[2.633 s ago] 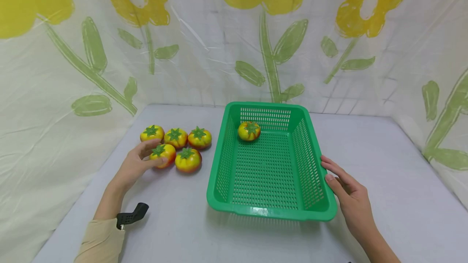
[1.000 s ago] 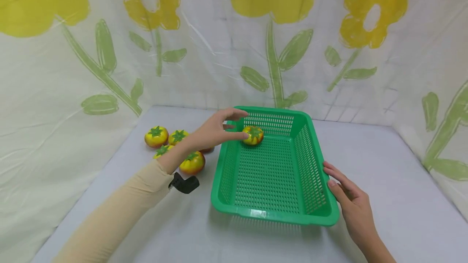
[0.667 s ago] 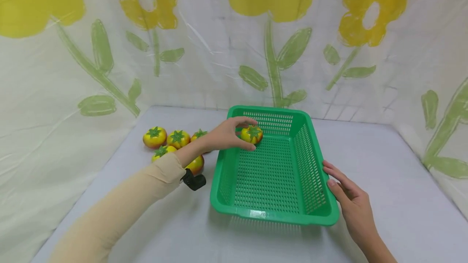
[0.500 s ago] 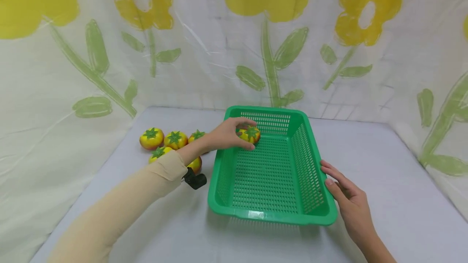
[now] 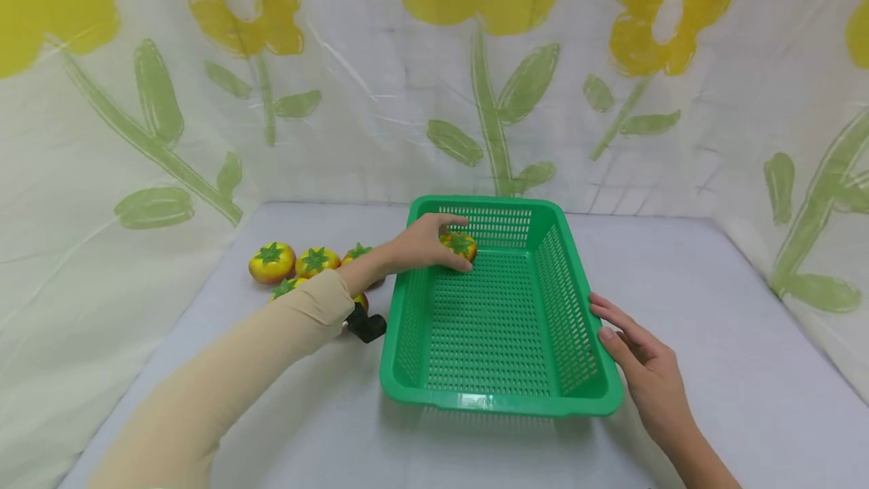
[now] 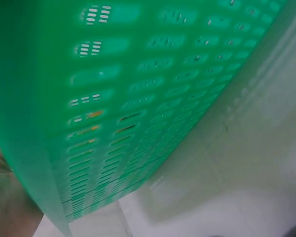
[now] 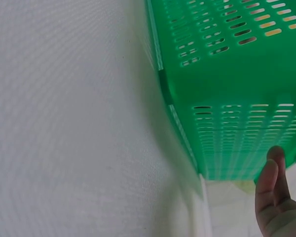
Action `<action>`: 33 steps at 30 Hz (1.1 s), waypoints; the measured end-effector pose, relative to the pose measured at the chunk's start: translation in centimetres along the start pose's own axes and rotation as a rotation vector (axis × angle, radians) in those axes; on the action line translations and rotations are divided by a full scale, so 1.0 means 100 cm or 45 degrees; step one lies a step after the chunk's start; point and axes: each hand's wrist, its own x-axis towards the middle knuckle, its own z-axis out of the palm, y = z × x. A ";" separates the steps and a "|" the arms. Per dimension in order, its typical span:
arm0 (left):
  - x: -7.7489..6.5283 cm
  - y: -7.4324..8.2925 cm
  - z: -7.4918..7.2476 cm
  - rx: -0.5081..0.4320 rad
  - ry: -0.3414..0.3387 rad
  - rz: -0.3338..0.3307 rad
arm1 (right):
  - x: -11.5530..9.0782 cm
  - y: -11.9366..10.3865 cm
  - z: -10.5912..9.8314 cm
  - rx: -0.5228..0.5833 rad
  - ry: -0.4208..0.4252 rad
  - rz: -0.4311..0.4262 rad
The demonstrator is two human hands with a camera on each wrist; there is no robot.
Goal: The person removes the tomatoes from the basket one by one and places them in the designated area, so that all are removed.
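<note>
Inside the green plastic basket (image 5: 489,308), a yellow-red tomato (image 5: 463,245) with a green star-shaped top lies near the far left corner. The left hand (image 5: 426,241) reaches over the basket's left rim and holds this tomato, thumb on the near side and fingers on the far side. Part of the fruit is hidden by the hand. At the basket's right rim, the right hand (image 5: 648,372) grips the edge with thumb and fingers. The right wrist view shows its fingers (image 7: 276,173) against the basket's outer side.
Several similar tomatoes (image 5: 271,262) sit grouped on the white table (image 5: 305,421) left of the basket, partly covered by the left forearm. A black wrist mount (image 5: 365,323) hangs by the left cuff. Behind stands a white cloth (image 5: 366,96) painted with yellow flowers.
The left hand has gone from a tomato in the table group to the one in the basket and closed round it. The right hand stays on the rim. The head view has shifted slightly.
</note>
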 end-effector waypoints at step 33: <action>-0.007 0.009 0.039 0.249 -0.560 0.108 | 0.001 0.000 0.000 0.009 -0.005 -0.016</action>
